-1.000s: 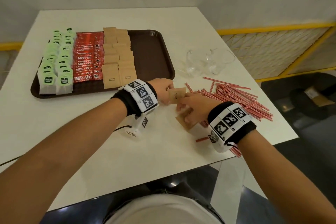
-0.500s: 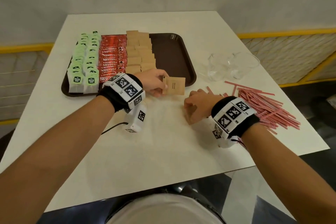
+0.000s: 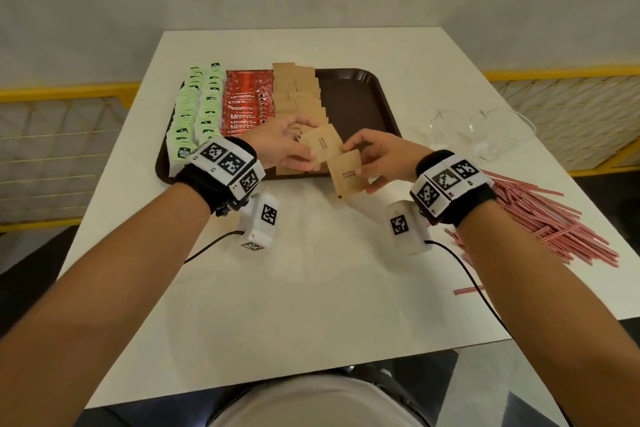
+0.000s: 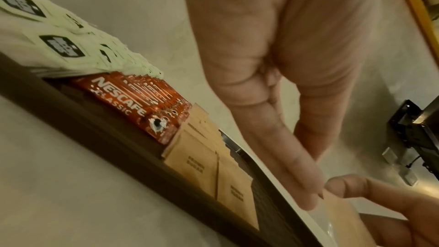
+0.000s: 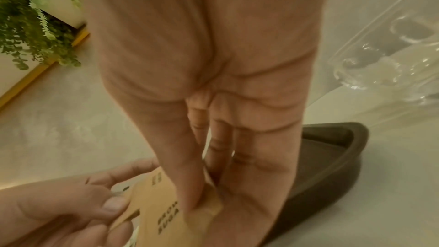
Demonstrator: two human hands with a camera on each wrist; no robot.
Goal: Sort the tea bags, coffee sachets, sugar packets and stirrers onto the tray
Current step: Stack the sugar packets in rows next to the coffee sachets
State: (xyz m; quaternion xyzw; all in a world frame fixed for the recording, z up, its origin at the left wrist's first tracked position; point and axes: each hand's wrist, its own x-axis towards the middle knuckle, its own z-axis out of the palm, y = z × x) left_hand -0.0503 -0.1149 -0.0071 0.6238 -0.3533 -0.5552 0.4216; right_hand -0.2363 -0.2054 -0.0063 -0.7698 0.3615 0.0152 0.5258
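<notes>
The left hand pinches one brown sugar packet and the right hand another, both just above the tray's near edge. Tea bags, coffee sachets and sugar rows already lie sorted; the stirrers remain heaped on the table. Whether more packets hide under the hands is unclear.

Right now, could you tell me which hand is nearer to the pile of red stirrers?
Right. The right hand holds a brown sugar packet just left of the stirrers; the left hand is farther left, over the tray.
</notes>
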